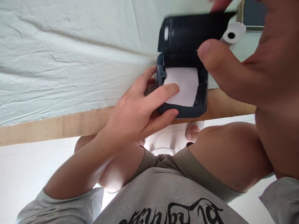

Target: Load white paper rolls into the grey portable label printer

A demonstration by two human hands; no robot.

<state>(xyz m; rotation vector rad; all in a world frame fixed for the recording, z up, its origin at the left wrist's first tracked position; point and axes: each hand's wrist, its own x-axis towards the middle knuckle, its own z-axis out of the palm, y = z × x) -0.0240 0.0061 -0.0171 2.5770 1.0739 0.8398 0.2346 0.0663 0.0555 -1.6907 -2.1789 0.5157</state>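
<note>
A small dark blue label printer (pixel 201 107) sits at the table edge with its black lid (pixel 187 32) raised. White paper (pixel 187 93) with a ragged edge lies over its front, coming from inside. My left hand (pixel 137 105) grips the printer's left side, the index finger pressing on the paper and the thumb at the front edge. My right hand (pixel 243 68) is close to the camera, with the lid's right part between its thumb and a finger at the top; its other fingers are partly out of view.
A white paper roll (pixel 234 35) with a black core lies behind the lid, beside my right hand. A dark framed object (pixel 254 15) is at the upper right. Wrinkled pale cloth (pixel 70 62) covers the table, whose wooden edge (pixel 58 124) runs above my legs.
</note>
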